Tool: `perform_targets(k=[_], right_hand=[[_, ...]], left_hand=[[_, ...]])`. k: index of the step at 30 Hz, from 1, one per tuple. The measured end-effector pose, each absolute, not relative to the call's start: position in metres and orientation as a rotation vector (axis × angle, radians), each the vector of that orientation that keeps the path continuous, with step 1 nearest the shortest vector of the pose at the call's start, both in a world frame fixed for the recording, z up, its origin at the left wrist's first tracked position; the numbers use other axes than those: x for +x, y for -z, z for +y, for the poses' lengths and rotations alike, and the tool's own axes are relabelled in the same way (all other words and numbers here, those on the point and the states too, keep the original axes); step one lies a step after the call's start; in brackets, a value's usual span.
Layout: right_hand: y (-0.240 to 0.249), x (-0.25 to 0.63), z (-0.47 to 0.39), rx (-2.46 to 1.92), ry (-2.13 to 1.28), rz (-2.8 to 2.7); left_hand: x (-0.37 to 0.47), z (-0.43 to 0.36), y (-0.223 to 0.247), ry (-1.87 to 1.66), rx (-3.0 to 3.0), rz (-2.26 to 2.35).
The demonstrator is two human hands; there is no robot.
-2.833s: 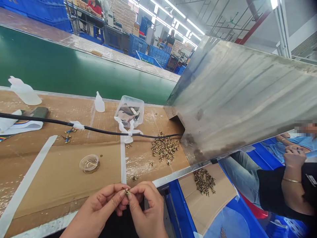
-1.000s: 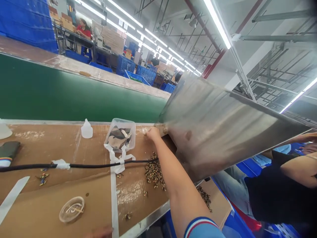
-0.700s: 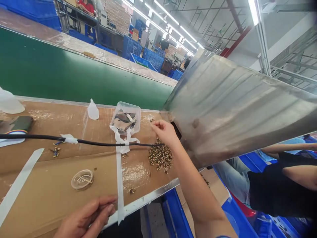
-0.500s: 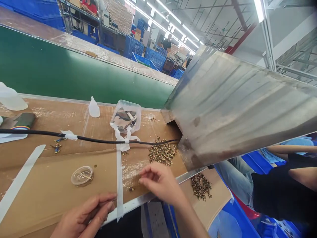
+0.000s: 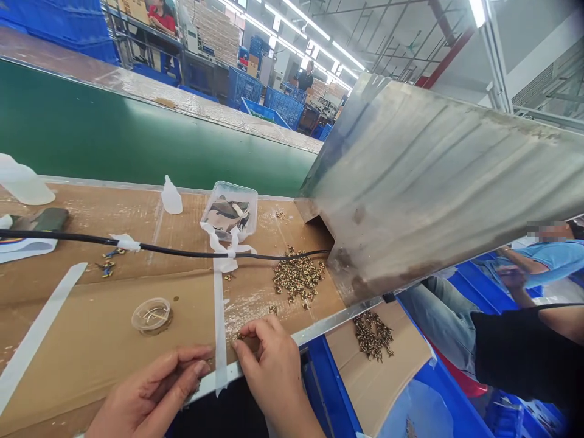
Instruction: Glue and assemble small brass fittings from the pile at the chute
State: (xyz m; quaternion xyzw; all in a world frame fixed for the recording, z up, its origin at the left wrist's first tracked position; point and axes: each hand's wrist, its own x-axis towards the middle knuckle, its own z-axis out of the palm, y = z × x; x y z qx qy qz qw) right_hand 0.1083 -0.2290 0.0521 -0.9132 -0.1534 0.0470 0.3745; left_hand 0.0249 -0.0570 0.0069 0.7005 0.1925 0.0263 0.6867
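My right hand [image 5: 274,359] is at the bench's front edge, thumb and forefinger closed round a small brass-and-black part [image 5: 239,336]. To its left, my left hand [image 5: 152,389] is curled with thumb and fingertips together; whatever lies between them is too hidden to name. Beyond my right hand, a heap of similar small brass-and-black parts [image 5: 296,277] lies on the cardboard bench top, with a few loose ones nearby. A round clear dish [image 5: 152,315] holding thin pale strips sits beyond my left hand.
A black cable [image 5: 177,252] is taped across the bench. Behind it stand a clear box [image 5: 252,222] with camouflage cloth and a white dropper bottle [image 5: 172,198]. A large metal sheet [image 5: 424,188] rises at right. More parts [image 5: 373,336] lie on cardboard below; people sit nearby.
My right hand has moved left and slightly down, its fingertips now closing on the small part that lay loose near the edge. My left hand stays nearly in place.
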Motion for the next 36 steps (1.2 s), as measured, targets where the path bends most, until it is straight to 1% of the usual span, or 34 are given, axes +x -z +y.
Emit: perform_targets(k=[5, 10, 13, 16, 21, 30, 36], right_hand=[[-0.049, 0.106, -0.227, -2.295, -0.113, -0.456], [-0.050, 0.100, -0.222, -1.940, -0.197, -0.350], [-0.049, 0.096, -0.215, -1.708, -0.301, -0.256], [-0.046, 0.095, -0.210, -1.584, -0.372, -0.186], [-0.044, 0.093, -0.209, -1.458, -0.452, -0.119], [-0.043, 0.089, -0.208, -1.381, -0.507, -0.029], [-0.049, 0.088, -0.206, -1.330, -0.523, 0.010]], left_hand=[[0.030, -0.053, -0.006, -0.005, 1.594, 0.312], [0.036, -0.056, -0.018, 0.058, 1.603, 0.322], [0.038, -0.059, -0.026, 0.028, 1.631, 0.341], [0.039, -0.062, -0.030, -0.034, 1.604, 0.337], [0.038, -0.060, -0.031, -0.151, 1.727, 0.319], [0.035, -0.057, -0.016, -0.116, 1.791, 0.296], [0.036, -0.058, -0.024, -0.177, 1.804, 0.258]])
